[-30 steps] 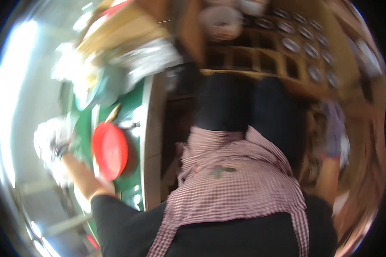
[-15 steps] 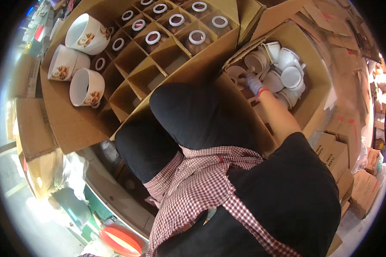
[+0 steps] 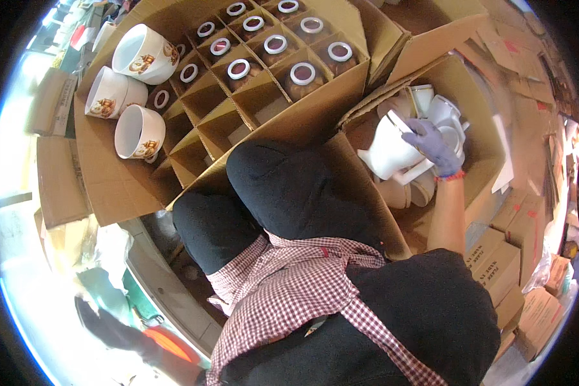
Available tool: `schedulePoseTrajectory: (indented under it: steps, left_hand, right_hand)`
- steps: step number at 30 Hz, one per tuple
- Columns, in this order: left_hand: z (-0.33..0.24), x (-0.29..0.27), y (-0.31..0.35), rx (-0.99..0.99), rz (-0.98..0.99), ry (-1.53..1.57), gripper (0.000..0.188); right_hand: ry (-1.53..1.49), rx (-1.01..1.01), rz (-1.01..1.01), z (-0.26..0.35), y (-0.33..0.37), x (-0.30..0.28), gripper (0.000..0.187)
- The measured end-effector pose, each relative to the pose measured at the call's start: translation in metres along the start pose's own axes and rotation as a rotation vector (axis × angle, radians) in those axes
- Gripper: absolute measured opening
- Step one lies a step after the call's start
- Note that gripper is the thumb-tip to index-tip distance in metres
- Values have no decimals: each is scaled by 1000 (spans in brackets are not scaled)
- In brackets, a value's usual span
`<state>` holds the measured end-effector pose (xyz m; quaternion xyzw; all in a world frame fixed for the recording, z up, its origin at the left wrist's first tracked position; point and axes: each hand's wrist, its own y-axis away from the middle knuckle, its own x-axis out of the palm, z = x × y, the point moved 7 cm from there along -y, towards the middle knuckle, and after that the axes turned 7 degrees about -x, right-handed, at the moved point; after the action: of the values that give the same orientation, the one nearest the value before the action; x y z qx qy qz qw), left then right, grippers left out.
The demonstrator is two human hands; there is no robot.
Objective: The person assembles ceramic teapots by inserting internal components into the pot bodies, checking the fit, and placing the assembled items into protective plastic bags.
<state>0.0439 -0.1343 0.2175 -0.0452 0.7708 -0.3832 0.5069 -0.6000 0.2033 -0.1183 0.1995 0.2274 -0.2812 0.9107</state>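
My right hand (image 3: 433, 145), in a grey-violet glove, grips a white teapot (image 3: 392, 149) by its open rim. The teapot lies tilted above the carton (image 3: 492, 138) at the right, its spout toward the left and its handle below my fingers. Around and under it in that carton are several white and cream cups and pots (image 3: 444, 112). My left hand (image 3: 112, 325), gloved dark grey, is out at the lower left near an orange-red dish (image 3: 174, 344). It is blurred, and its fingers cannot be made out clearly.
A large carton (image 3: 119, 202) with cardboard dividers stands in front of my knees. Several jars with silvery lids (image 3: 238, 69) fill many cells. Large white printed cups (image 3: 138, 132) sit along its left side. Stacked cartons (image 3: 495, 264) stand at the right.
My right hand has taken hold of the white teapot and raised it among the cups. My left hand has come into view at the lower left.
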Motion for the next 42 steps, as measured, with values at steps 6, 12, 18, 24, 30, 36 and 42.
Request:
schedulePoseTrajectory:
  steps: [6, 12, 18, 24, 30, 36, 42]
  left_hand:
    - [-137, 134, 18, -72, 665, 737, 67]
    - [-210, 153, 19, -20, 883, 1525, 127]
    - [-58, 130, 89, -370, 601, 1531, 84]
    - [-55, 68, 118, -238, 432, 1383, 70]
    - [-51, 59, 126, -203, 407, 1502, 61]
    - [-59, 61, 126, -47, 221, 1355, 73]
    - [-54, 80, 141, -415, 212, 1255, 98]
  right_hand:
    - [-45, -792, 437, 254, 61, 8, 48]
    - [-945, -979, 805, 352, 16, 109, 60]
    - [-1005, -545, 584, 335, 73, 268, 68]
    - [-1045, -707, 668, 346, 111, 283, 61]
    - [-915, -969, 646, 376, 131, 276, 43]
    - [-915, -902, 607, 376, 129, 265, 41]
    - [-640, -934, 448, 393, 130, 244, 49]
